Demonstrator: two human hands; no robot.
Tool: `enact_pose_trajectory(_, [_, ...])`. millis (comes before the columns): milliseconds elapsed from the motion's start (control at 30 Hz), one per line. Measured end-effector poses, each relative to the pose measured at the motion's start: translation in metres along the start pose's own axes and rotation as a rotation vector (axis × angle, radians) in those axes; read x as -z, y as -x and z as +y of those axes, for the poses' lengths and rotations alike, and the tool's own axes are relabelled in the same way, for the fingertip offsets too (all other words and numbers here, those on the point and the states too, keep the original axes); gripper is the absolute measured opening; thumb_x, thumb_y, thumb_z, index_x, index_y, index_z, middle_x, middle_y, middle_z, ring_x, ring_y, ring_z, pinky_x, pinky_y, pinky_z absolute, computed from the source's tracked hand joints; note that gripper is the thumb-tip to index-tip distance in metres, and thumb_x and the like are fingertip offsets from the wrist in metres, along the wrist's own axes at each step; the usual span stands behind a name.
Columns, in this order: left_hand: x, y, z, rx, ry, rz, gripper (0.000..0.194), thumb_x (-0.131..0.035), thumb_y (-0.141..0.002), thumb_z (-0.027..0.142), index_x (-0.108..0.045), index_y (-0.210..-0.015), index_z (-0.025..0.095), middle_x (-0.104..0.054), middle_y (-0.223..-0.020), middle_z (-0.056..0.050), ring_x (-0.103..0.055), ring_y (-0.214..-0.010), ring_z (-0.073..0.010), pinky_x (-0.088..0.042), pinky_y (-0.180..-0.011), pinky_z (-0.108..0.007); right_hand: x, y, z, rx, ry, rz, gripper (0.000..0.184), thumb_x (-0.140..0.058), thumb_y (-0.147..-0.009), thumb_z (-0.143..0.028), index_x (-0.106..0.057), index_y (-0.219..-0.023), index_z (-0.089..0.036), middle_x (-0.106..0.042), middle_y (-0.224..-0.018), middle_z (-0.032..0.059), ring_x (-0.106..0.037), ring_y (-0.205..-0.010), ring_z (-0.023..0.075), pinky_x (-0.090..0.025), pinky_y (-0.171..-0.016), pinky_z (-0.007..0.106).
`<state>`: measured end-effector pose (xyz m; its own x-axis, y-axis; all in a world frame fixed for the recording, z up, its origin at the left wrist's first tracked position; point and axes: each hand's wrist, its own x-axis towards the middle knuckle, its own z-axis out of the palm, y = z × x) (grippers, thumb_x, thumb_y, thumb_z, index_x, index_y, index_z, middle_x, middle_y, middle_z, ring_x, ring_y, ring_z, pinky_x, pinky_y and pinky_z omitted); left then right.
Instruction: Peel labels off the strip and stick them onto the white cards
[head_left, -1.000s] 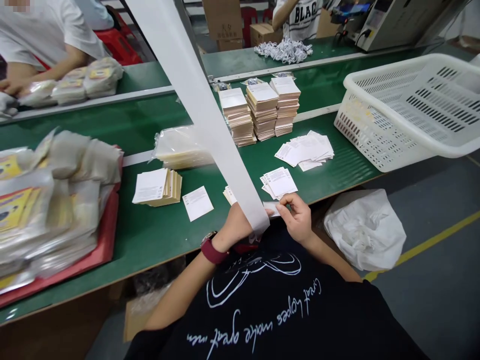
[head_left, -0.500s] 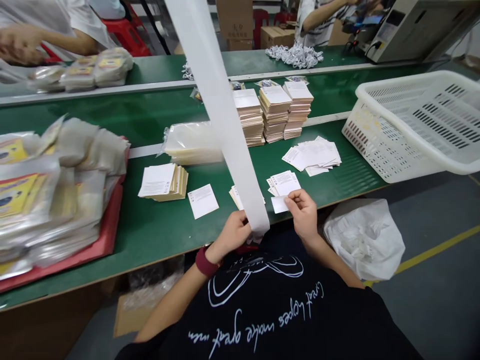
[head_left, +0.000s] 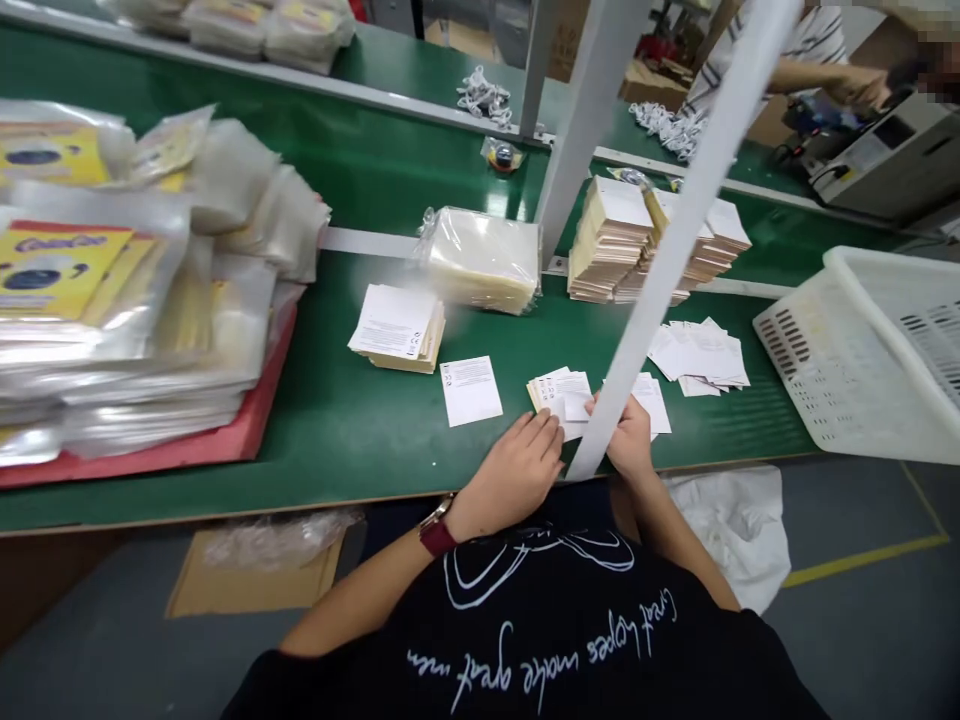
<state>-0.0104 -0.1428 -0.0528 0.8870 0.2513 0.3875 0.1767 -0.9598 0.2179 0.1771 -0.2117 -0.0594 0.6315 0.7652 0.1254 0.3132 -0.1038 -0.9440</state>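
My left hand (head_left: 523,465) lies palm down at the near table edge, fingers stretched out, their tips on a small fanned pile of white printed cards (head_left: 564,388). To its right, my right hand (head_left: 631,440) is closed, its fingertips pinching a card at that pile's right side. A white strip (head_left: 645,320) crosses in front and hides part of the right hand. More white cards (head_left: 654,402) lie just beyond the right hand. One single card (head_left: 471,390) rests flat to the left, beside a thick stack of cards (head_left: 396,325).
Large bagged packs (head_left: 90,270) are heaped on a red tray (head_left: 255,420) at left. A wrapped bundle (head_left: 484,255), tall card stacks (head_left: 611,240) and loose cards (head_left: 701,352) stand farther back. A white basket (head_left: 795,370) is at right. A grey post (head_left: 581,130) rises mid-table.
My view has turned, shifting the table items rightward. My left hand has moved from beside the strip onto the pile. My right hand has come left toward it.
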Motion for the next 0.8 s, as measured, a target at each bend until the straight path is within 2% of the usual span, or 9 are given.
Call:
enact_pose_trajectory(200, [-0.003, 0.005, -0.006, -0.021, 0.039, -0.007, 0.035, -0.049, -0.094, 0.022, -0.058, -0.121, 0.001, -0.059, -0.133, -0.021, -0.051, -0.130, -0.0310, -0.041, -0.110, -0.044, 0.000, 0.008, -0.011, -0.054, 0.118, 0.088, 0.014, -0.072, -0.067, -0.030, -0.064, -0.073, -0.019, -0.063, -0.068, -0.0026, -0.055, -0.062, 0.0136, -0.045, -0.059, 0.027])
enact_pose_trajectory(367, [-0.006, 0.006, -0.008, -0.048, 0.036, 0.010, 0.040, -0.049, -0.093, 0.023, -0.057, -0.124, -0.001, -0.059, -0.133, -0.021, -0.051, -0.130, -0.0322, -0.042, -0.108, -0.043, -0.004, 0.015, -0.016, -0.056, 0.149, 0.158, 0.016, -0.073, -0.068, -0.031, -0.063, -0.071, -0.019, -0.062, -0.065, -0.0025, -0.054, -0.059, 0.0133, -0.043, -0.055, 0.026])
enact_pose_trajectory(600, [-0.008, 0.006, -0.009, -0.047, 0.052, 0.042, 0.040, -0.051, -0.092, 0.024, -0.059, -0.122, -0.001, -0.061, -0.130, -0.022, -0.054, -0.127, -0.0324, -0.042, -0.109, -0.043, -0.005, 0.013, -0.016, -0.139, 0.160, 0.125, 0.017, -0.073, -0.069, -0.033, -0.063, -0.073, -0.019, -0.058, -0.061, -0.0039, -0.049, -0.053, 0.0107, -0.040, -0.051, 0.025])
enact_pose_trajectory(800, [-0.009, 0.006, -0.010, -0.040, 0.075, 0.071, 0.035, -0.052, -0.090, 0.022, -0.060, -0.116, 0.001, -0.063, -0.127, -0.022, -0.056, -0.125, -0.0322, -0.042, -0.108, -0.043, -0.006, 0.011, -0.020, -0.124, 0.183, 0.070, 0.015, -0.071, -0.071, -0.032, -0.062, -0.072, -0.020, -0.058, -0.061, -0.0035, -0.049, -0.054, 0.0107, -0.040, -0.051, 0.025])
